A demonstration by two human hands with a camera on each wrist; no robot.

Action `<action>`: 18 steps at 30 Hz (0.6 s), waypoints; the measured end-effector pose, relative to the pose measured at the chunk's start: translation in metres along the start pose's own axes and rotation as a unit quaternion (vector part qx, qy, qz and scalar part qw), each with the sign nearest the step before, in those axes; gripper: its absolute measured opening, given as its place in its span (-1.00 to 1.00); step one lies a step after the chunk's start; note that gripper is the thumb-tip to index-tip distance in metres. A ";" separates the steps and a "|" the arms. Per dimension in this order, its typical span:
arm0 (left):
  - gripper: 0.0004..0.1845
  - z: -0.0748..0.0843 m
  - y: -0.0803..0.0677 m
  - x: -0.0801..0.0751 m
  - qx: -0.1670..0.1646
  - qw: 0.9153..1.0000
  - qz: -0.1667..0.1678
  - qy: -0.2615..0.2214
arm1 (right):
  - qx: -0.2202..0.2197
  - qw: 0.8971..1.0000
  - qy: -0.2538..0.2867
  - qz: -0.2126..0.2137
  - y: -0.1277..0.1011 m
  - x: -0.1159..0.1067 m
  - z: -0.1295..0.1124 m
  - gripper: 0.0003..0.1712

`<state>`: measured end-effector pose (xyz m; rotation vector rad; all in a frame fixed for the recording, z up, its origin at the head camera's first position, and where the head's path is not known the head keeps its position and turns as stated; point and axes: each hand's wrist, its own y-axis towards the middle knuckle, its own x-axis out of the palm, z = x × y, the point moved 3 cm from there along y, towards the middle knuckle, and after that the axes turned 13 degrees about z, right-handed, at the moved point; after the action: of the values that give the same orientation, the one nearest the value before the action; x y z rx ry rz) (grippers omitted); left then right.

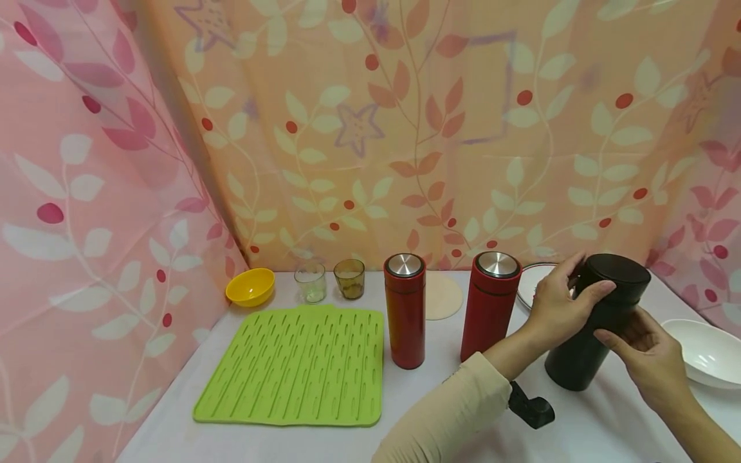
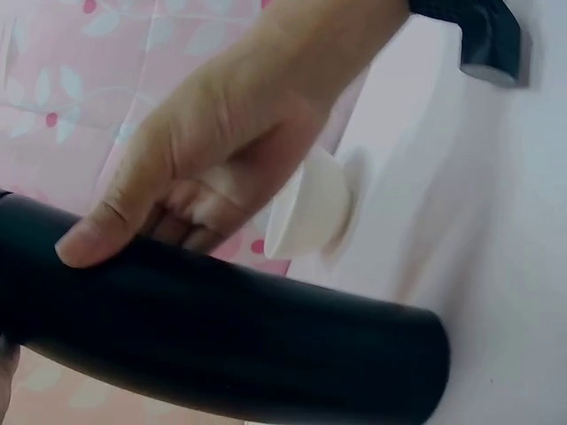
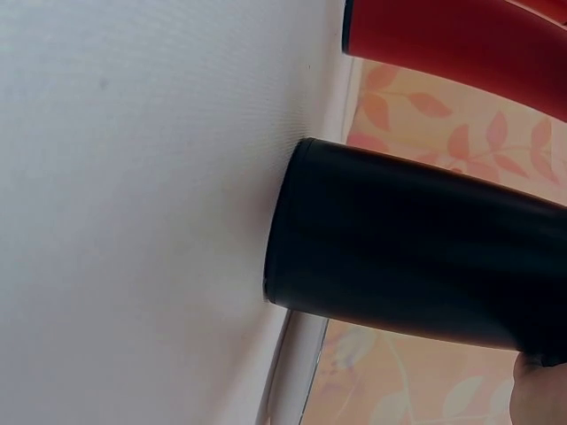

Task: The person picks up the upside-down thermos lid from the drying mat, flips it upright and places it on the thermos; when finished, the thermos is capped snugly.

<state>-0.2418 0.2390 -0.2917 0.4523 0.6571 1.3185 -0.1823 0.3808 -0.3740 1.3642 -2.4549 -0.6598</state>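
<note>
Black bottle [image 1: 596, 321]: stands tilted on the white table [image 1: 324, 444], right of two red bottles [image 1: 405, 308].
Left hand [image 1: 558, 299]: fingers wrapped round its lid.
Right hand [image 1: 651, 354]: curled round its body.
Feel: looks hard, smooth, slippery; best held by the middle.

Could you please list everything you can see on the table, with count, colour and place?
black flask: 1, black, front right, tilted, held
red flasks: 2, red with steel lids, centre
mat: 1, green, front left
bowl: 1, yellow, back left
glasses: 2, clear and brownish, back
round pad: 1, beige, between red flasks
white dishes: 2, right edge and back right
table: 1, white
left hand: grips flask top
right hand: holds flask body
</note>
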 end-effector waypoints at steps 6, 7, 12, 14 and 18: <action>-0.38 0.003 -0.004 0.004 -0.019 0.998 0.049 0.041 | -0.016 1.000 -0.019 0.003 -0.002 0.001 -0.001 -0.27; -0.38 0.003 -0.004 0.005 -0.021 0.997 0.059 0.046 | -0.020 1.000 -0.022 0.004 -0.002 0.001 -0.001 -0.27; -0.43 0.004 -0.003 0.005 -0.011 0.997 0.062 0.042 | -0.023 0.999 -0.035 0.004 -0.001 0.001 -0.002 -0.26; -0.44 0.002 -0.002 0.003 0.007 0.999 0.042 0.032 | -0.019 1.000 -0.009 0.001 0.000 0.001 -0.002 -0.26; -0.45 -0.002 -0.001 -0.001 0.027 1.000 0.000 0.013 | -0.009 0.999 0.040 -0.003 -0.001 0.002 -0.002 -0.27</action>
<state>-0.2421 0.2378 -0.2939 0.4790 0.7162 1.3117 -0.1820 0.3778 -0.3726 1.3652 -2.3775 -0.6163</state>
